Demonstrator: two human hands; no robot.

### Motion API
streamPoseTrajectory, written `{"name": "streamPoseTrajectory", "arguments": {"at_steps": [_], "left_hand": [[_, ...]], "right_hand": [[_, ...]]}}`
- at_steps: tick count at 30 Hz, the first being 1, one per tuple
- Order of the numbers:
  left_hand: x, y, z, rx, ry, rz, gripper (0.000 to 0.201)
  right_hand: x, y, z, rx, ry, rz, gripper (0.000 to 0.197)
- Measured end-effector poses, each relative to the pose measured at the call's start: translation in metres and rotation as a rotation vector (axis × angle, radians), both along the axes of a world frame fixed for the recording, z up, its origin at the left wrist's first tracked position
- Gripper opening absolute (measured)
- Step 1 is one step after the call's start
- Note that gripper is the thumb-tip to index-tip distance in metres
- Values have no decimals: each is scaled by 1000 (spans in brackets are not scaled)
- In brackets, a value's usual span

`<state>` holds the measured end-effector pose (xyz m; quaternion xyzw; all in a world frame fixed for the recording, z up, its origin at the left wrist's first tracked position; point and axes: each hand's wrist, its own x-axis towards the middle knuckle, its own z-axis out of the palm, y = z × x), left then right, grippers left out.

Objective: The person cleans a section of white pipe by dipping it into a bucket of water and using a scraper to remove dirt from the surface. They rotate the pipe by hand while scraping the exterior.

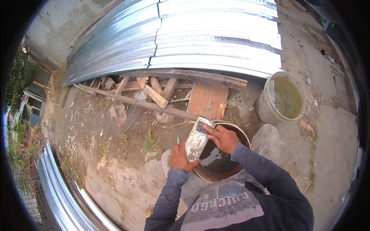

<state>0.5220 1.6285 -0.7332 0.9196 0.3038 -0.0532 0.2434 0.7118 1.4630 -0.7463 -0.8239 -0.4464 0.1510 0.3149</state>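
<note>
A whitish, dark-speckled rectangular piece [194, 144] slants over the left rim of a round bucket [246, 139]. Dark liquid [216, 158] with a pale reflection fills the bucket's inside. My left hand [182, 158] grips the lower end of the speckled piece, fingers along its left edge and thumb by the bucket. Near the upper end, my right hand [223, 138] presses its fingers on a small dark flat block [201, 128] lying against the piece's face. What the block is made of cannot be told.
A second, larger pale bucket [266, 102] with murky contents stands at the right. Ahead lie stacked shiny corrugated metal sheets [216, 34], scrap timber [156, 96] and an orange-brown board [208, 96]. More metal strips [58, 188] and a white pipe [98, 211] lie at the lower left.
</note>
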Motion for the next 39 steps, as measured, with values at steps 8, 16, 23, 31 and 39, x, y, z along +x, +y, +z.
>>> {"name": "streamPoseTrajectory", "arguments": {"at_steps": [8, 16, 23, 31, 39], "left_hand": [[-3, 3, -12, -153, -93, 66, 104], [0, 13, -6, -226, -93, 26, 98], [-2, 26, -19, -307, -123, 1, 101], [-1, 19, -10, -229, -72, 12, 104], [-5, 0, -9, -5, -16, 36, 109]], "right_hand": [[4, 1, -1, -56, 98, -9, 50], [14, 8, -7, -110, -5, -16, 50], [23, 8, -27, 46, -63, -70, 49], [11, 14, -16, 62, -15, -40, 50], [11, 7, -1, -14, 21, 73, 48]]}}
